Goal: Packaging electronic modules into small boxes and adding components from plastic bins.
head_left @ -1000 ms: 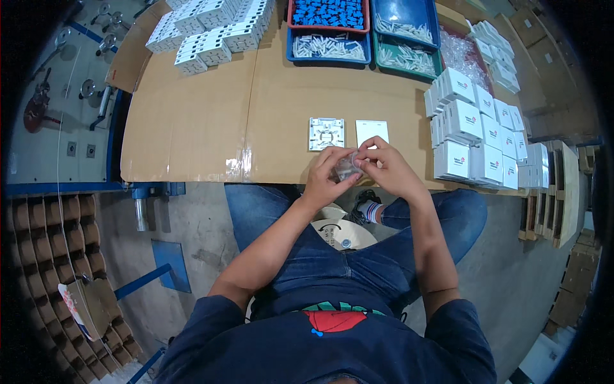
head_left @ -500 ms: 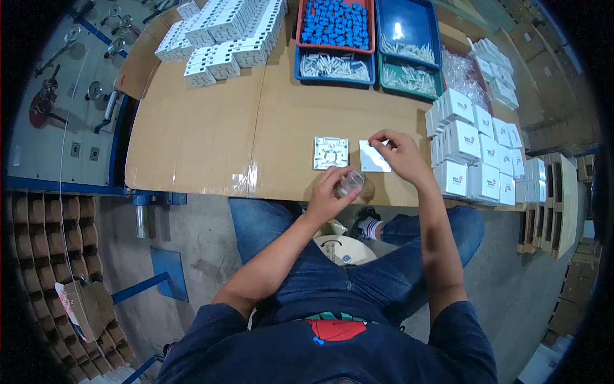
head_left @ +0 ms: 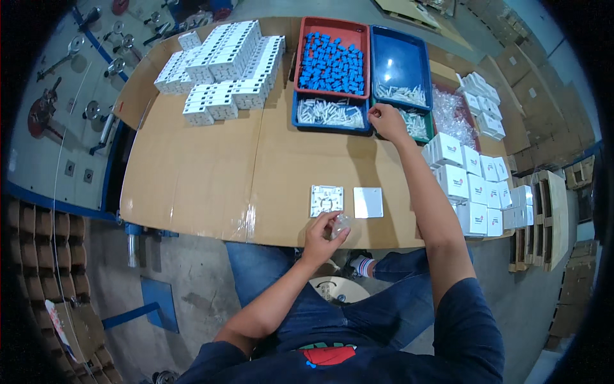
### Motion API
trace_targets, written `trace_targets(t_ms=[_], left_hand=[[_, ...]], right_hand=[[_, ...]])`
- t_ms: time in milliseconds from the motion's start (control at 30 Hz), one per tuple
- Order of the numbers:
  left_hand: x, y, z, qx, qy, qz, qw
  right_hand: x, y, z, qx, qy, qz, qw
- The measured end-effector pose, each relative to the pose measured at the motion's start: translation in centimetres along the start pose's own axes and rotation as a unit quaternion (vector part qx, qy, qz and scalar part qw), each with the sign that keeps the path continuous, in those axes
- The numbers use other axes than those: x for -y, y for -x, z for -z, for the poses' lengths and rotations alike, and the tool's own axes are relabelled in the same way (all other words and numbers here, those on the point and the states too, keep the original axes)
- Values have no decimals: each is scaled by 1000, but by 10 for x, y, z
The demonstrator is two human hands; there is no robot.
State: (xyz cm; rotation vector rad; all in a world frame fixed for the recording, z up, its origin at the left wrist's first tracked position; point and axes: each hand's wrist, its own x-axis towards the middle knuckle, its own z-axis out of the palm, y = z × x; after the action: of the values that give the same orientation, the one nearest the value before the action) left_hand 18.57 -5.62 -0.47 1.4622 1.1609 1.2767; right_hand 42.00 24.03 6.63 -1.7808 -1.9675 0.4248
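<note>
My left hand (head_left: 323,238) is closed around a small, clear, crinkled plastic bag (head_left: 341,225) at the table's near edge. Just beyond its fingers lies an open white plastic box base (head_left: 327,200) with moulded parts inside. A flat, glossy white cover (head_left: 368,202) lies to the right of it. My right hand (head_left: 389,123) is stretched far forward, its fingertips pinched together between the blue tray of white sticks (head_left: 329,114) and the green tray of white sticks (head_left: 416,125). Anything in that pinch is too small to make out.
A red tray (head_left: 299,61) holds many blue pieces; beside it is a blue tray (head_left: 400,57) with white sticks. Stacked white units (head_left: 224,61) stand far left, white boxes (head_left: 473,189) at right. Clear plastic bags (head_left: 454,115) lie behind the boxes.
My right hand has left the white cover and reached forward to the trays. The left hand keeps the plastic bag near the box base. The whole view has tilted up, so the table sits lower.
</note>
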Motion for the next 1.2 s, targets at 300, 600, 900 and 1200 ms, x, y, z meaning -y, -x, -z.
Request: trace_targets(t_ms=[300, 600, 900, 1200], left_hand=[[1, 3, -1, -17, -36, -7, 999], [-1, 3, -4, -8, -61, -26, 998], [2, 6, -4, -8, -63, -17, 998], [-1, 2, -5, -4, -71, -18, 997]], right_hand=[[-59, -73, 39, -102, 113, -89, 984], [-90, -121, 45, 16, 169, -122, 978], [-75, -124, 24, -47, 205, -77, 975], [-106, -127, 36, -22, 34, -70, 997]])
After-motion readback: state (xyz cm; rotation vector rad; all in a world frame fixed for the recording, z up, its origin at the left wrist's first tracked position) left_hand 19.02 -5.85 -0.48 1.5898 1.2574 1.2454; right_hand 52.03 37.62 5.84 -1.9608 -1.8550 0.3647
